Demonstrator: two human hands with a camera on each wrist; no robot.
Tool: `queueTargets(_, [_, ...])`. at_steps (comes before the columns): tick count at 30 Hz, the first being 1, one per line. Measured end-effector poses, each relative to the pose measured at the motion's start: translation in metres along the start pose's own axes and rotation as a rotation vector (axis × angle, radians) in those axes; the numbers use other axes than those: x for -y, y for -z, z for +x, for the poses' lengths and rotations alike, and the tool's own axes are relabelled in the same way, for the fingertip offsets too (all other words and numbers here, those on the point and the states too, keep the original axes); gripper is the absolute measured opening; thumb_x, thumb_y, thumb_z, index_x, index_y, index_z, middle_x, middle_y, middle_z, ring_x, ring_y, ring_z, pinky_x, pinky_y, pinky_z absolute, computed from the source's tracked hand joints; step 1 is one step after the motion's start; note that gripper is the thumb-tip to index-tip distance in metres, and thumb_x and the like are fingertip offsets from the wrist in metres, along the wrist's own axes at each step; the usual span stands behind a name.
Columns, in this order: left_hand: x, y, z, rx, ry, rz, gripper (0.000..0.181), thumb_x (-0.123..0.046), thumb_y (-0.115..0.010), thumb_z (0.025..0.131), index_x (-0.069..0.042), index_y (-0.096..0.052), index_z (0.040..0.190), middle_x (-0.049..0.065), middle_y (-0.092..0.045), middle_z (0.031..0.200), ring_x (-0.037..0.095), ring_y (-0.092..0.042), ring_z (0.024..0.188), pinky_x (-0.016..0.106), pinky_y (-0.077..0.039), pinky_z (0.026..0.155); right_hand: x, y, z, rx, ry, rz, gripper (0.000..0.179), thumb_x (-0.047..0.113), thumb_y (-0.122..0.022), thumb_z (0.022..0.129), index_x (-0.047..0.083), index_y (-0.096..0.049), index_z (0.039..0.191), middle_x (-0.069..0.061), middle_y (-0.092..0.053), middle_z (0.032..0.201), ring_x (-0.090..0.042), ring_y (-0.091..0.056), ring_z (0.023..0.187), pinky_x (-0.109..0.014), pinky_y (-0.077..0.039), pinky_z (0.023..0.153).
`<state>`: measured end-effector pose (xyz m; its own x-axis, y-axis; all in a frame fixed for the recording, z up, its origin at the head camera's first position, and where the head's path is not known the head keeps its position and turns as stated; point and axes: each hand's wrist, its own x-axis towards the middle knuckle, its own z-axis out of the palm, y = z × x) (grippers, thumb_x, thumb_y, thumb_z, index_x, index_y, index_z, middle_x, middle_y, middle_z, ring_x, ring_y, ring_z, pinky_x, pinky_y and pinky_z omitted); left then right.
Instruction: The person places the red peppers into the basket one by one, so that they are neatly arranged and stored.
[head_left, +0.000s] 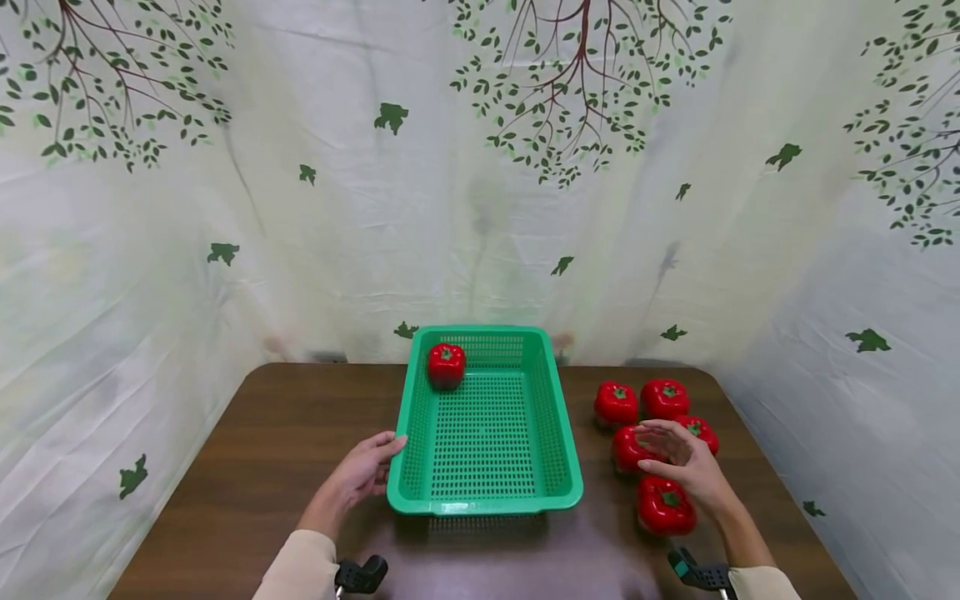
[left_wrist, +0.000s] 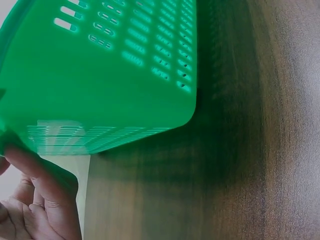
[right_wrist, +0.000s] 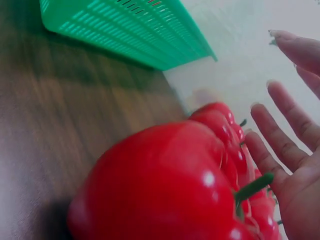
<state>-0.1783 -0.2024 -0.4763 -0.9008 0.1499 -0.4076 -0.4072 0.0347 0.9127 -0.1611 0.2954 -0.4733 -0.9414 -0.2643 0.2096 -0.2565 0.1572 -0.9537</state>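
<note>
A green plastic basket point(head_left: 487, 505) with slotted walls stands on the table, one red bell pepper point(head_left: 447, 367) inside at its far left corner. My left hand point(head_left: 362, 477) grips the basket's left rim near the front corner; the left wrist view shows its fingers under the rim. To the right of the basket sit several red bell peppers with green stems. Over them hovers my right hand point(head_left: 686, 458), fingers spread and thumb apart, just above the middle pepper point(head_left: 628, 450). The nearest pepper point(right_wrist: 160, 185) looms large in the right wrist view, below the palm.
The brown wooden table point(head_left: 315, 425) has its far edge against a pale curtain point(head_left: 480, 208) printed with branches and leaves. Two peppers stand at the back of the group, including a rear right one point(head_left: 664, 398). A black wrist mount point(head_left: 362, 575) sits at each sleeve.
</note>
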Motion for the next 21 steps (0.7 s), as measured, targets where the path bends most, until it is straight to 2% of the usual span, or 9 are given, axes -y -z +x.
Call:
queueTargets(3, [0.000,0.000,0.000,-0.007,0.006,0.000,0.046,-0.039,-0.055,0.097,-0.002,-0.050,0.125,0.012,-0.066,0.104,0.026,-0.068,0.087,0.038,-0.056,0.076,-0.003,0.001,-0.006,-0.018,0.005,0.008,0.047,-0.011,-0.061,0.087,-0.011,-0.043,0.130,-0.026,-0.056,0.125,-0.024,-0.060,0.111,-0.026,-0.051,0.090])
queueTargets(14, [-0.001,-0.001,0.001,-0.026,0.005,0.007,0.044,-0.037,-0.054,0.098,-0.003,-0.051,0.126,0.013,-0.064,0.107,0.024,-0.067,0.086,0.037,-0.055,0.075,-0.007,0.007,-0.027,-0.101,0.051,0.016,0.047,-0.014,-0.062,0.085,-0.013,-0.044,0.128,-0.012,-0.062,0.124,-0.016,-0.060,0.111,-0.022,-0.049,0.091])
queueTargets(21, [-0.001,-0.001,0.001,-0.021,0.009,0.018,0.045,-0.039,-0.055,0.097,-0.004,-0.051,0.125,0.012,-0.064,0.106,0.023,-0.066,0.084,0.035,-0.055,0.073,-0.015,0.012,-0.041,-0.103,0.016,-0.049,0.047,-0.012,-0.064,0.085,-0.012,-0.044,0.128,-0.006,-0.062,0.124,-0.009,-0.059,0.111,-0.017,-0.047,0.090])
